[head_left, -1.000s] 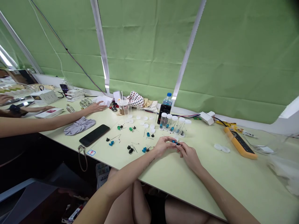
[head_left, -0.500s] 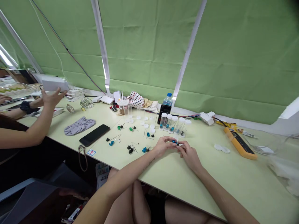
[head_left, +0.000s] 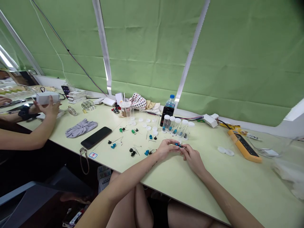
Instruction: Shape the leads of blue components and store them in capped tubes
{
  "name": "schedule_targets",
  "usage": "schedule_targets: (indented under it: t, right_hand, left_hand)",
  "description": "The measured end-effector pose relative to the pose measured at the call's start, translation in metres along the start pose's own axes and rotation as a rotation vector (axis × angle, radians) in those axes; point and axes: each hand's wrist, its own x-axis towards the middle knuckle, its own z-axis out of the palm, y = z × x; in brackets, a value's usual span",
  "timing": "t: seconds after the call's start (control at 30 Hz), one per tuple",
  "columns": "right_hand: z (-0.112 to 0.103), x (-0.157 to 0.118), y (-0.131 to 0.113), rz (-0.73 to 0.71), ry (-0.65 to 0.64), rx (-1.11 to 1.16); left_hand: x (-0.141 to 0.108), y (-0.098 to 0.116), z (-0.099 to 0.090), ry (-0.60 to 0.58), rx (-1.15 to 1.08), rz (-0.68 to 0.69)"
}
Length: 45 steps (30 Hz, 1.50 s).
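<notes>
My left hand (head_left: pixel 166 148) and my right hand (head_left: pixel 192 157) meet over the pale green desk. A tiny blue-and-black plastic part (head_left: pixel 178 145) is pinched between their fingertips, and my fingers hide most of it. Nearest my left hand lies a small blue part with thin wire (head_left: pixel 147 152). Further left are a black part (head_left: pixel 132 153) and green parts (head_left: pixel 122 129). Clear plastic tubes with blue parts inside (head_left: pixel 175 126) stand just beyond my hands, and several white caps (head_left: pixel 148 128) lie to their left.
A co-worker's hand (head_left: pixel 50 107) holds a white box (head_left: pixel 47 98) at the left. A black phone (head_left: pixel 96 137), grey cloth (head_left: pixel 81 128), water bottle (head_left: pixel 170 102) and yellow power strip (head_left: pixel 244 150) stand on the desk. Its front edge (head_left: pixel 180 193) runs below my arms.
The co-worker's hand has come down and now holds the white box lower, near the desk. My hands and the part between them look almost unmoved.
</notes>
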Motion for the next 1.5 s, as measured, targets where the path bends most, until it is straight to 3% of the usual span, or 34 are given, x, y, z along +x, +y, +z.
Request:
schedule_targets:
  t: [0.33,1.23,1.5]
  right_hand:
    - [-0.0006,-0.001,-0.0016,-0.025,0.022,0.002]
    - [-0.0021,-0.0006,-0.0025,-0.018,-0.031,-0.006]
    - [-0.0015,-0.0014,-0.0033,-0.056,0.013,-0.021]
  left_hand:
    - [0.0003,0.0015,0.0005,0.045,-0.014,-0.006]
    - [-0.0001,0.0007,0.001,-0.001,0.011,-0.015]
    - [-0.0012,0.0038,0.0027,0.041,-0.002,0.005]
